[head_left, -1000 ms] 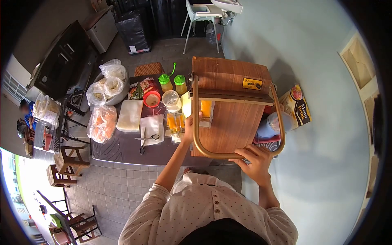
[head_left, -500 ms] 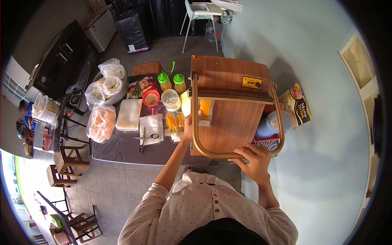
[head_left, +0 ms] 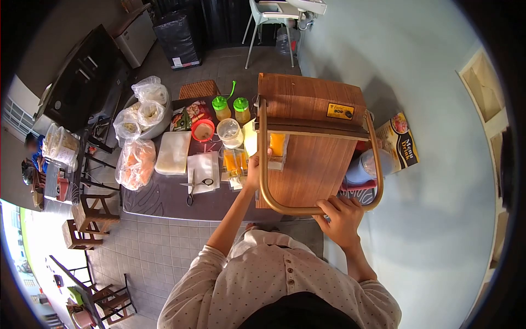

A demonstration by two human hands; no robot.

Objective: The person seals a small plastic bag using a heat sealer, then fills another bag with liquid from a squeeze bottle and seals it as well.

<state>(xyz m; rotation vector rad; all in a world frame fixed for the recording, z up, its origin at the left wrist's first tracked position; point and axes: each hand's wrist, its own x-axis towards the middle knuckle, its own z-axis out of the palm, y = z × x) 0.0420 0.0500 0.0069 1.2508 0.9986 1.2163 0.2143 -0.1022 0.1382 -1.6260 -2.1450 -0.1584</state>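
Note:
A wood-veneer sealing machine (head_left: 312,175) stands at the right of the dark table, with a control panel (head_left: 340,112) on its raised back. A brass-coloured bar handle (head_left: 290,210) loops across its front. My right hand (head_left: 341,216) is closed over the lower right of this bar. My left hand (head_left: 255,169) is closed at the machine's left edge, pinching a clear plastic packet of orange liquid (head_left: 278,145) that lies on the wooden surface; the bar hides part of these fingers. More orange packets (head_left: 234,160) lie left of my left hand.
Scissors (head_left: 197,183) rest on clear plastic sheets (head_left: 204,167). Behind are a white tub (head_left: 229,134), a red bowl (head_left: 203,131) and two green-capped bottles (head_left: 221,108). Filled plastic bags (head_left: 136,163) sit at the left. A blue container (head_left: 361,167) and menu board (head_left: 398,140) flank the machine's right.
My right hand has shifted slightly to the right along the bar, its thumb drawn in. My left hand and the packet stay almost in place.

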